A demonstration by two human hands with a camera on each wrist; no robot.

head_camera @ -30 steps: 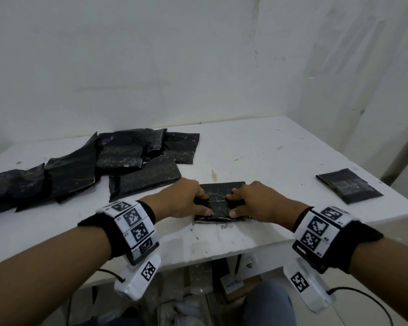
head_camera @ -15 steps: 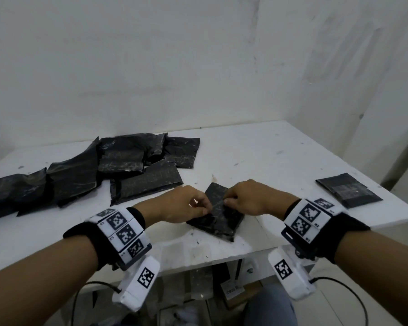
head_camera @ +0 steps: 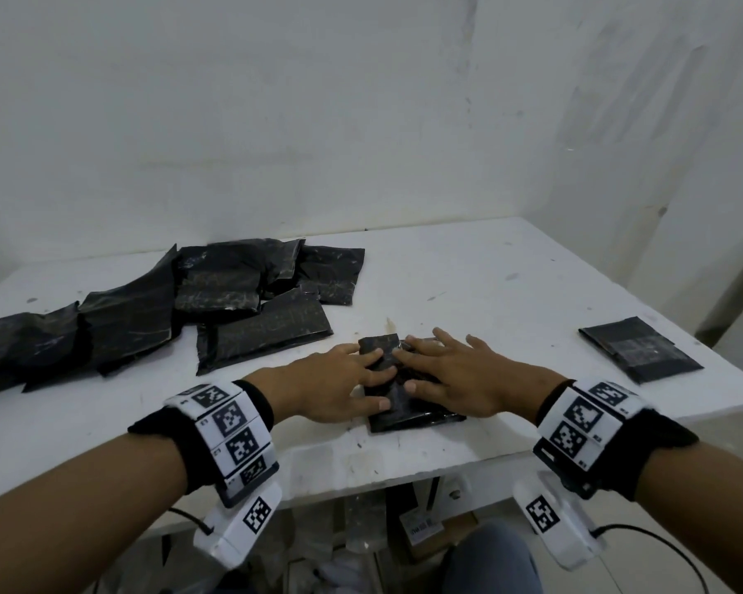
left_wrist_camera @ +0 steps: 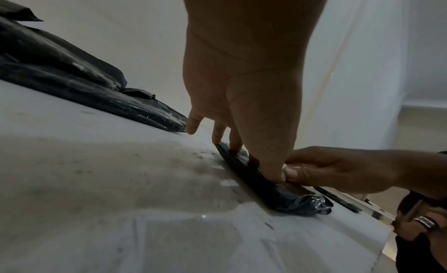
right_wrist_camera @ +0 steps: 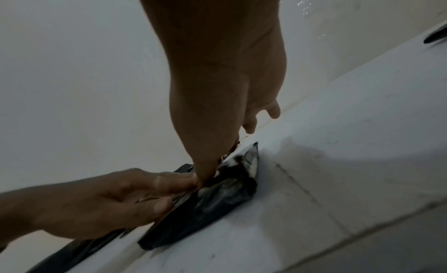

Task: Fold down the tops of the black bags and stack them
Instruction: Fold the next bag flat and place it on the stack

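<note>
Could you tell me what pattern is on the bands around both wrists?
Black-and-white square code markers on white wrist bands, clearest in the head view.

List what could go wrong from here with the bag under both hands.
1. The bag lies near the table's front edge; a push toward the body could slide it off.
2. The left hand and right hand only press flat, so the stiff fold may spring open once they lift.
</note>
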